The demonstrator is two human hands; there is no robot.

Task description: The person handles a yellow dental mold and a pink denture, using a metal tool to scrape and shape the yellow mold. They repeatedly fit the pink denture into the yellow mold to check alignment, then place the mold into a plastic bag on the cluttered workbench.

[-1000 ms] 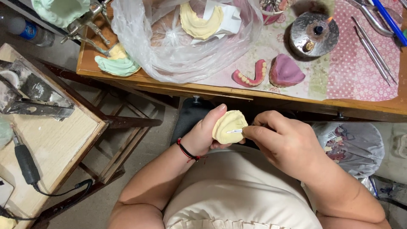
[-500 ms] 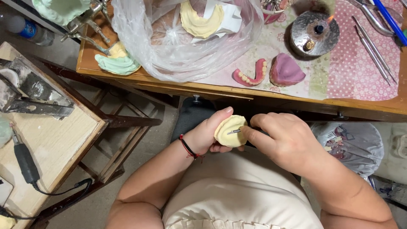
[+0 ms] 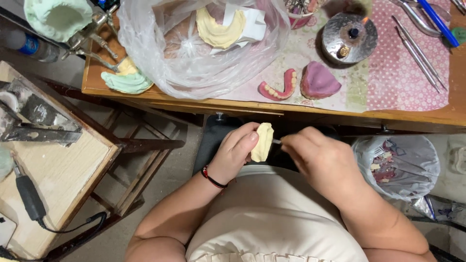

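Note:
My left hand (image 3: 235, 153) grips a pale yellow plaster dental cast (image 3: 262, 141), turned on edge over my lap. My right hand (image 3: 324, 160) pinches a thin metal tool (image 3: 276, 141) whose tip touches the cast's right side. Most of the tool is hidden inside my fingers. Both hands sit just below the front edge of the wooden workbench (image 3: 242, 103).
On the bench lie a pink denture with teeth (image 3: 278, 87), a pink wax base (image 3: 318, 81), a clear plastic bag (image 3: 194, 53) over a yellow cast, a lit metal burner (image 3: 349, 31), steel instruments (image 3: 417, 46) and a green-yellow cast (image 3: 125, 78). A waste bag (image 3: 399, 162) hangs at right; a wooden side table (image 3: 53, 165) stands left.
The cast has been turned from face-on to edge-on in my left hand. My right hand shifted slightly right, its tool still against the cast.

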